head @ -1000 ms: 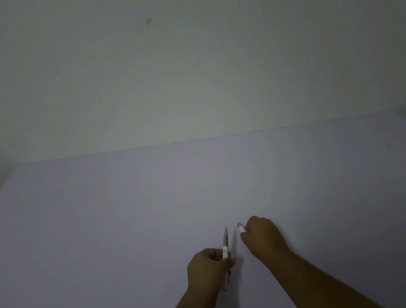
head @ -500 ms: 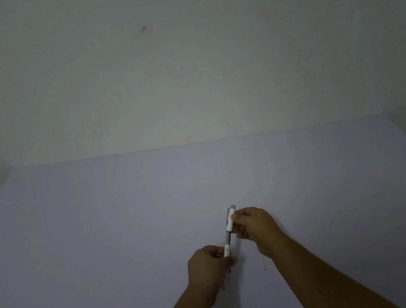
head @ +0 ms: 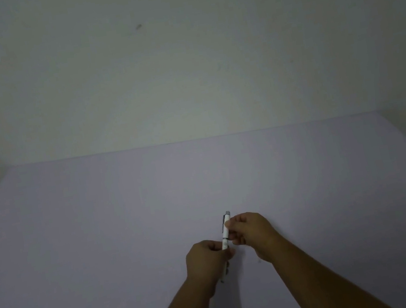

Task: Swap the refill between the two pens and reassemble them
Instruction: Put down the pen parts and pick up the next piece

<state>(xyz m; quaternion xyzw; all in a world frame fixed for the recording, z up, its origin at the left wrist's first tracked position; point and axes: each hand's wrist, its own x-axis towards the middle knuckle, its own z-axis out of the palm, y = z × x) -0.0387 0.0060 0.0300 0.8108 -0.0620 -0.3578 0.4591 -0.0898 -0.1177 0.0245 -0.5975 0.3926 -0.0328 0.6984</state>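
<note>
Just above the near middle of the bench point(head: 103, 237), the pen point(head: 225, 232) stands almost upright between my 2 hands, its grey clicker end pointing away from me and its tip end dropping out of sight behind the left hand point(head: 207, 260). That hand is curled closed around the lower barrel, which I read as the anchor: it keeps the body from turning. The right hand point(head: 250, 232) is closed too, its fingertips point(head: 232, 229) pinched on the upper section beside the clip. A grip split like this suits twisting or pressing the top half home, so I judge 1 pen to be in reassembly. The dark band at mid-barrel is probably the joint, though I cannot tell whether it is fully seated.

I can see only this 1 pen; the other, and any loose refill, is hidden or out of frame.

The bench is a plain, pale lilac sheet, matte and flat. Behind it rises a bare off-white wall point(head: 181, 63) with a small dark mark, in dim light.
</note>
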